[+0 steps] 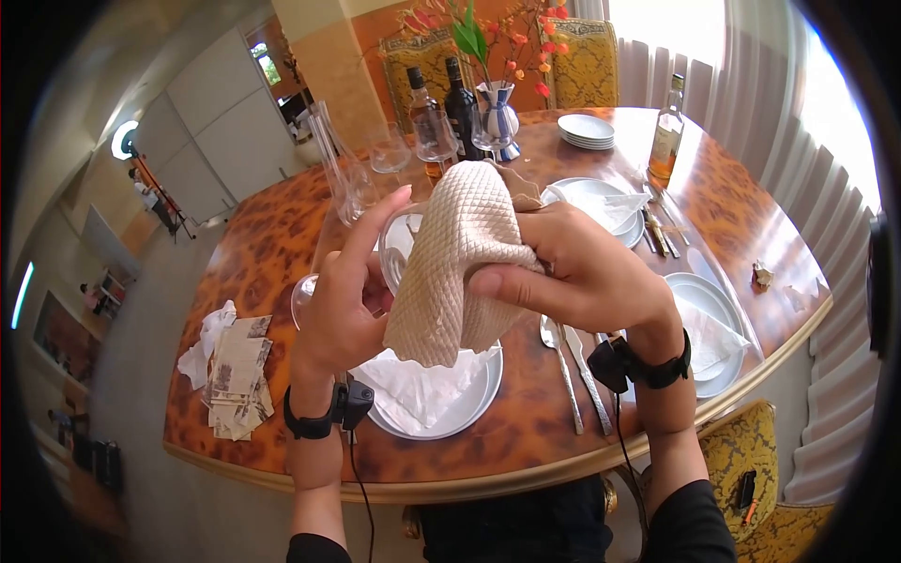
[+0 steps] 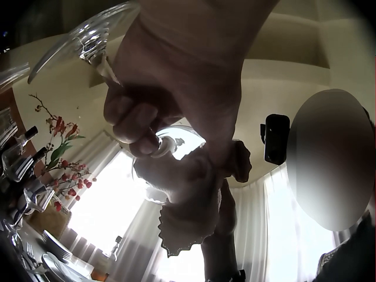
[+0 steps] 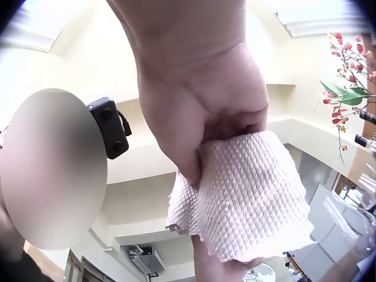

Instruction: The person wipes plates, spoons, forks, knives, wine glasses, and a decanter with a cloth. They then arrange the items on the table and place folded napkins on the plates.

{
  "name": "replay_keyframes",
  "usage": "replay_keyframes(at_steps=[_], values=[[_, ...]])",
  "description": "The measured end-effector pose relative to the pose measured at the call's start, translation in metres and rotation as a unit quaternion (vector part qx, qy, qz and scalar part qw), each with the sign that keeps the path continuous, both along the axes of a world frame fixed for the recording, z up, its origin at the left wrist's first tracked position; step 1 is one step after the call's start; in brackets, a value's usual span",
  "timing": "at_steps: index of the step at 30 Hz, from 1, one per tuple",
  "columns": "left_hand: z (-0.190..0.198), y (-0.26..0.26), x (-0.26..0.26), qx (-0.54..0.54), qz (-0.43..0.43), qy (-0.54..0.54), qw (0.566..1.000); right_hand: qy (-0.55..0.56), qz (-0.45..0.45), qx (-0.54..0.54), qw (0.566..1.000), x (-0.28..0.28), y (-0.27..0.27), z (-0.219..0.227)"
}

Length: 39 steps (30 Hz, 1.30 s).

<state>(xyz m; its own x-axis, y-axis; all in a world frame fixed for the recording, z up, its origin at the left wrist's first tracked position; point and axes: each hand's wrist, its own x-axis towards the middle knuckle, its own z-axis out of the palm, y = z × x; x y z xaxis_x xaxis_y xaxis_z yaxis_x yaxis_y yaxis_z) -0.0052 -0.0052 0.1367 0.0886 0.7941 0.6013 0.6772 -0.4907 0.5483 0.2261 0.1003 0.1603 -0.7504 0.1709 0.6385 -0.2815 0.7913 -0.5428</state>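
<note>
A beige quilted cloth [image 1: 460, 272] with a scalloped edge hangs in front of my chest, above the table. My right hand [image 1: 601, 272] grips it, thumb on the near side. In my left hand [image 1: 343, 300] is a stemmed glass [image 1: 395, 255]; the curled fingers hold its stem, and the index finger points up in the head view. The foot of the glass [image 2: 88, 44] juts out past the left hand in the left wrist view. The cloth covers part of the bowl, hiding much of it. The right wrist view shows the cloth [image 3: 252, 200] draped below the right hand.
Below the hands lies a plate [image 1: 483, 403] with a napkin, beside a spoon [image 1: 561, 371] and knife [image 1: 589, 385]. Paper scraps [image 1: 239, 380] lie left. Behind stand a glass decanter [image 1: 343, 178], stemmed glasses, bottles [image 1: 460, 108], a flower vase [image 1: 497, 113] and stacked plates [image 1: 587, 129].
</note>
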Motion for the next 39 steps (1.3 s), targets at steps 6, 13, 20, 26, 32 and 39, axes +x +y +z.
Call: replay_keyframes(at_steps=[6,13,20,26,32,39], values=[[0.004,-0.001,0.0,-0.018,-0.026,-0.01,0.999,-0.085,0.006,0.038,0.996,0.005,0.001,0.0],[0.003,0.001,-0.002,-0.08,-0.034,-0.185,0.979,-0.128,0.039,0.084,0.987,0.001,0.001,-0.006],[-0.009,0.013,0.006,0.157,0.126,0.057,0.978,0.106,-0.017,-0.135,0.985,-0.027,0.002,-0.021],[-0.034,0.019,-0.005,0.13,0.081,0.122,0.981,0.112,-0.129,0.011,0.985,-0.031,0.005,-0.022],[-0.05,0.018,-0.011,-0.127,-0.107,-0.4,0.901,0.111,-0.107,0.177,0.972,-0.019,0.001,-0.015],[-0.034,0.015,0.031,-0.27,-0.365,-0.516,0.726,0.326,-0.178,0.131,0.919,-0.025,0.0,-0.011]])
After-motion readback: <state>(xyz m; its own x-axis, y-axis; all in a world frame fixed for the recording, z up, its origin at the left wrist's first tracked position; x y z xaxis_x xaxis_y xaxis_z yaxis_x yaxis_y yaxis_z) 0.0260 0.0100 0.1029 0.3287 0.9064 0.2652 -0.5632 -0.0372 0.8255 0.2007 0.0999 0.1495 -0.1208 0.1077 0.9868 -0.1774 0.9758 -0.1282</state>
